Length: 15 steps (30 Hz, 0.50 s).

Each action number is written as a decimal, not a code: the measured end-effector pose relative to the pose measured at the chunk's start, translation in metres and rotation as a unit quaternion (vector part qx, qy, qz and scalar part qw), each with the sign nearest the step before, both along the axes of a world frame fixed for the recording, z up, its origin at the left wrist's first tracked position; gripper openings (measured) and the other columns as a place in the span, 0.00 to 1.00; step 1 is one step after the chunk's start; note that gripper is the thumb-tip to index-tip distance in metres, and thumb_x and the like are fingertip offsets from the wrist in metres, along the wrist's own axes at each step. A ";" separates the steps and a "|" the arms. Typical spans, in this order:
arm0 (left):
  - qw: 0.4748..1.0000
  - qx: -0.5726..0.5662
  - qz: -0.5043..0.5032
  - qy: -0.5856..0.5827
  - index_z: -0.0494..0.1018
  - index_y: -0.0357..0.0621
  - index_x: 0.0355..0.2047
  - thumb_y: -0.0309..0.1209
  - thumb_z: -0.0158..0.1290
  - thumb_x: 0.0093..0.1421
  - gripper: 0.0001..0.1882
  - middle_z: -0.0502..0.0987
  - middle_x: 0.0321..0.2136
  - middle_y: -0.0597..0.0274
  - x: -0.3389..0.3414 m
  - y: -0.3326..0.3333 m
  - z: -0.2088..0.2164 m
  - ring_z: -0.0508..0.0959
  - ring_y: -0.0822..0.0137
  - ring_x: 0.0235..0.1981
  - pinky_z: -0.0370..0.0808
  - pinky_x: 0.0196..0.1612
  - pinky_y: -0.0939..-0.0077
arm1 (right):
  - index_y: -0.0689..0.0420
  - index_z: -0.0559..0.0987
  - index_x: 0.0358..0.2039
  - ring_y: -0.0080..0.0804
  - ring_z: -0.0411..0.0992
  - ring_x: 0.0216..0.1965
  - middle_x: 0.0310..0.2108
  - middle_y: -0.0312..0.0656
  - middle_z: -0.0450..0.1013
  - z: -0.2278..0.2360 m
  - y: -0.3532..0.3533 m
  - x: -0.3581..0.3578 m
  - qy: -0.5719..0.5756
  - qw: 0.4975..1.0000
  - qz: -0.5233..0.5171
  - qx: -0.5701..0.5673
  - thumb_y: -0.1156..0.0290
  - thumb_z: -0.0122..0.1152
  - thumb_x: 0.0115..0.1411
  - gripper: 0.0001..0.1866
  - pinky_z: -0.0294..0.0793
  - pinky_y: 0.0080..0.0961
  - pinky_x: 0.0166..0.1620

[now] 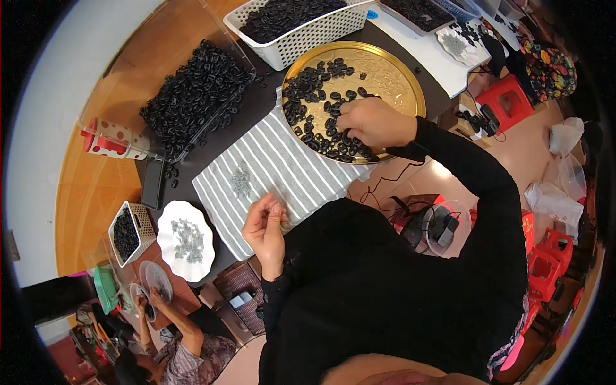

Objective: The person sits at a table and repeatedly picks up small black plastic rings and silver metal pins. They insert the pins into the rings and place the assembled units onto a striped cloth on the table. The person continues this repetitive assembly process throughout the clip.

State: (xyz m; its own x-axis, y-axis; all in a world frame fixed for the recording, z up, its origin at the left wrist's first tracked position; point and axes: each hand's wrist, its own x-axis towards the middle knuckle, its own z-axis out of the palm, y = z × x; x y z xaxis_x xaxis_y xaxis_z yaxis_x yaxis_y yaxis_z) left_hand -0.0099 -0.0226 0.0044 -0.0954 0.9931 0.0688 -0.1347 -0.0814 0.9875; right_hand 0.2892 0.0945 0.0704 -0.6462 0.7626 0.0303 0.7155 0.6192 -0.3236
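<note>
My right hand (pixel 378 122) reaches down into a round gold tray (pixel 404 80), its fingers bent together among small black oval pieces (pixel 314 80) with openings in them. Whatever those fingertips pinch is hidden. Over the near edge of a grey-and-white striped cloth (pixel 282 160), my left hand (pixel 264 231) is raised with its fingers curled and thumb near the forefinger. Anything between them is too small to make out. A little heap of tiny clear-grey pieces (pixel 240 179) lies on the cloth just beyond this hand.
A clear bin (pixel 247 61) of black pieces stands far left, beside a white basket (pixel 289 51) of more. A scalloped white plate (pixel 168 240) with clear-grey bits, a small basket (pixel 147 224) and a dark phone-like block (pixel 153 183) are left. Another person's hands (pixel 154 298) work lower left.
</note>
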 end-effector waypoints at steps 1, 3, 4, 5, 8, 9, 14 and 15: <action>1.000 0.000 -0.001 0.001 0.74 0.32 0.46 0.21 0.54 0.61 0.12 0.76 0.30 0.62 0.000 0.000 0.000 0.75 0.74 0.29 0.72 0.31 0.83 | 0.58 0.75 0.28 0.47 0.72 0.34 0.29 0.45 0.69 0.001 0.001 -0.002 -0.016 1.000 0.006 -0.001 0.72 0.61 0.50 0.06 0.70 0.41 0.36; 1.000 0.001 -0.004 0.003 0.74 0.33 0.45 0.20 0.53 0.61 0.12 0.74 0.31 0.63 0.000 0.000 0.000 0.74 0.75 0.29 0.73 0.31 0.83 | 0.58 0.75 0.27 0.48 0.72 0.34 0.29 0.45 0.69 0.004 0.002 -0.006 -0.044 0.999 -0.004 -0.015 0.72 0.61 0.49 0.06 0.70 0.42 0.36; 1.000 -0.001 -0.005 0.005 0.74 0.33 0.45 0.20 0.53 0.61 0.11 0.73 0.30 0.63 0.000 0.000 0.003 0.74 0.75 0.29 0.73 0.30 0.84 | 0.58 0.75 0.27 0.48 0.72 0.34 0.29 0.45 0.69 0.005 0.003 -0.009 -0.057 0.998 -0.006 -0.022 0.73 0.61 0.49 0.06 0.70 0.42 0.36; 1.000 -0.001 -0.003 0.007 0.74 0.33 0.45 0.20 0.53 0.61 0.11 0.73 0.30 0.63 0.000 -0.001 0.002 0.74 0.75 0.29 0.73 0.30 0.84 | 0.59 0.76 0.27 0.48 0.72 0.34 0.30 0.46 0.70 0.004 0.003 -0.010 -0.052 0.999 0.000 -0.012 0.73 0.61 0.48 0.06 0.71 0.42 0.36; 1.000 0.005 -0.004 0.006 0.74 0.33 0.45 0.20 0.53 0.61 0.11 0.73 0.30 0.63 -0.001 -0.001 -0.001 0.74 0.75 0.29 0.73 0.30 0.84 | 0.62 0.76 0.28 0.49 0.74 0.34 0.30 0.48 0.71 -0.003 0.000 -0.011 -0.044 0.999 0.005 0.022 0.75 0.59 0.47 0.07 0.73 0.42 0.36; 1.000 0.011 -0.009 0.001 0.74 0.33 0.45 0.20 0.53 0.61 0.11 0.73 0.30 0.63 -0.001 0.000 -0.002 0.74 0.75 0.29 0.73 0.30 0.84 | 0.62 0.76 0.29 0.49 0.74 0.34 0.30 0.48 0.71 -0.005 -0.002 -0.012 -0.046 0.998 0.000 0.035 0.76 0.59 0.47 0.08 0.73 0.41 0.36; 1.000 0.012 -0.014 -0.017 0.75 0.33 0.44 0.19 0.53 0.61 0.11 0.73 0.30 0.63 -0.002 0.001 -0.003 0.74 0.76 0.28 0.73 0.29 0.83 | 0.62 0.75 0.30 0.49 0.73 0.34 0.30 0.49 0.71 0.000 -0.008 -0.010 -0.026 0.995 -0.013 0.098 0.77 0.55 0.49 0.07 0.73 0.41 0.36; 1.000 0.013 -0.017 -0.017 0.75 0.33 0.44 0.19 0.53 0.61 0.10 0.73 0.31 0.63 -0.002 0.000 -0.002 0.74 0.76 0.28 0.72 0.29 0.84 | 0.62 0.74 0.29 0.50 0.73 0.33 0.29 0.49 0.71 0.008 -0.012 -0.013 0.006 0.997 -0.007 0.080 0.77 0.55 0.49 0.06 0.73 0.41 0.35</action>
State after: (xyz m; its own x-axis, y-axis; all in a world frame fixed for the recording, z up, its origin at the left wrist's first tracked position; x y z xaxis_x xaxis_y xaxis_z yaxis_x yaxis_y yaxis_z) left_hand -0.0117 -0.0223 0.0025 -0.0642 0.9938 0.0910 -0.1713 -0.1008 0.9800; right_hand 0.2757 0.0824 0.0782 -0.6341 0.7565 0.1598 0.7214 0.6532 -0.2300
